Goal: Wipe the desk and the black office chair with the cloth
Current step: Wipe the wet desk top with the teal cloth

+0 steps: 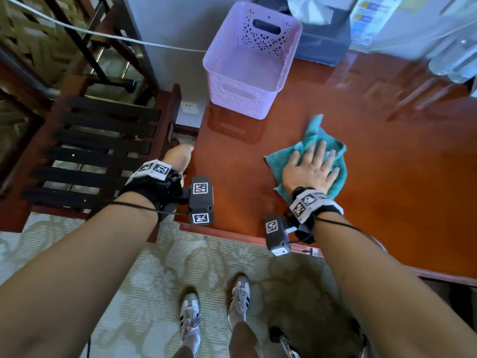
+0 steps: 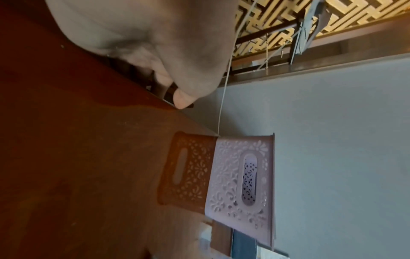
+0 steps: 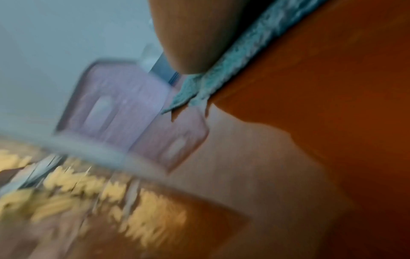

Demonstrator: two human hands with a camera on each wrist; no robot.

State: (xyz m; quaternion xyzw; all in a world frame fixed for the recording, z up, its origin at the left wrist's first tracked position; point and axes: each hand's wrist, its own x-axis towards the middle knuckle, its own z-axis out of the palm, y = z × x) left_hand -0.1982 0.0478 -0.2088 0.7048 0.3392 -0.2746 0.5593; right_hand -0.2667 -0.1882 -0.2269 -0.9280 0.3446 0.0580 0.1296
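A teal cloth (image 1: 333, 148) lies on the glossy red-brown desk (image 1: 387, 202). My right hand (image 1: 313, 169) presses flat on it with fingers spread. The blurred right wrist view shows the cloth (image 3: 250, 49) under the right hand (image 3: 195, 35) on the desk (image 3: 332, 122). My left hand (image 1: 180, 157) holds the desk's left edge. In the left wrist view the thumb of this hand (image 2: 155, 43) lies on the desk (image 2: 77, 157) top and the fingers curl under the edge. No black office chair is in view.
A lilac plastic basket (image 1: 247, 60) (image 2: 233, 175) stands at the desk's back left, near the wall. A dark tissue box (image 1: 322, 29) and plastic bottles (image 1: 454, 55) sit at the back. A black-slatted wooden rack (image 1: 98, 156) stands left of the desk. A white cable (image 1: 103, 34) crosses above it.
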